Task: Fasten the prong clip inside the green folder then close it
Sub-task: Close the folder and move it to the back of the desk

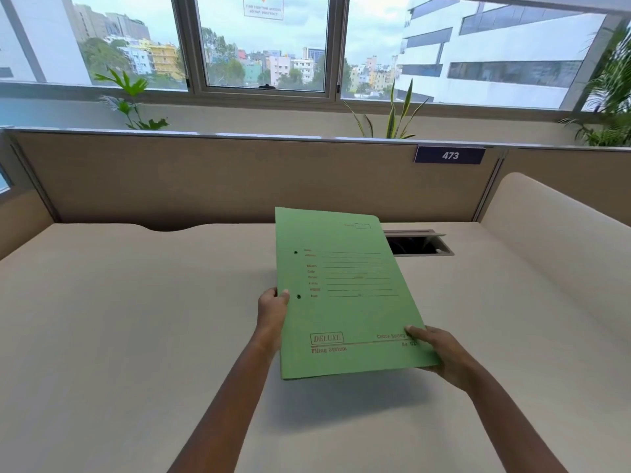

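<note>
The green folder [348, 302] is shut and held above the desk, its printed front cover facing me, with two punched holes near its left edge. My left hand [271, 310] grips the folder's left spine edge, thumb on the cover. At the lower right corner my right hand [435, 349] holds it, thumb on top and fingers underneath. The prong clip is hidden inside the folder. A shadow of the folder falls on the desk below.
The beige desk [136, 319] stretches to both sides. An open cable hatch [418, 245] sits just behind the folder's right edge. A fabric partition [222, 179] with a "473" label [450, 155] closes the back; a curved side panel [553, 227] rises at right.
</note>
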`<state>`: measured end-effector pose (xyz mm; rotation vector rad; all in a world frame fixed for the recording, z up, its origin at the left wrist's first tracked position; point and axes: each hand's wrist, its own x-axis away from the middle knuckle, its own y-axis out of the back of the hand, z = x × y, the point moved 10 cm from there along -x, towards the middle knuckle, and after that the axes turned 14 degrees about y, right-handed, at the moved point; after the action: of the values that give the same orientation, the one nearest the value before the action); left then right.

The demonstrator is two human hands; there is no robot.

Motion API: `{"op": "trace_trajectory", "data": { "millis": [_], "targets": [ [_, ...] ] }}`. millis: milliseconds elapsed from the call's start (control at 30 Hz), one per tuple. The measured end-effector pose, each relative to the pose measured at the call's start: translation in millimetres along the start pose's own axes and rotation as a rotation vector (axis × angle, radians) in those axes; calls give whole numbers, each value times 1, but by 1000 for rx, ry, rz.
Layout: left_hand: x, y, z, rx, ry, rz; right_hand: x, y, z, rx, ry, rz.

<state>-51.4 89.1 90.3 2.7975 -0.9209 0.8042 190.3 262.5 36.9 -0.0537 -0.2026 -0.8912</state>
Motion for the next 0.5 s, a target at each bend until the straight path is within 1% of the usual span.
{"op": "trace_trajectory", "data": {
  "millis": [67,167,333,500],
  "targets": [
    [-7,11,-5,0,-5,-14,1,-17,0,-30,-10,88],
    [-16,24,-9,-13,14,-24,-2,-34,4,-13,26,118],
    [-32,47,-7,-98,30,-68,-19,-63,21,-40,108,38],
    [-53,79,4,-228,52,-187,-42,-97,42,29,226,-91]
  ]
}}
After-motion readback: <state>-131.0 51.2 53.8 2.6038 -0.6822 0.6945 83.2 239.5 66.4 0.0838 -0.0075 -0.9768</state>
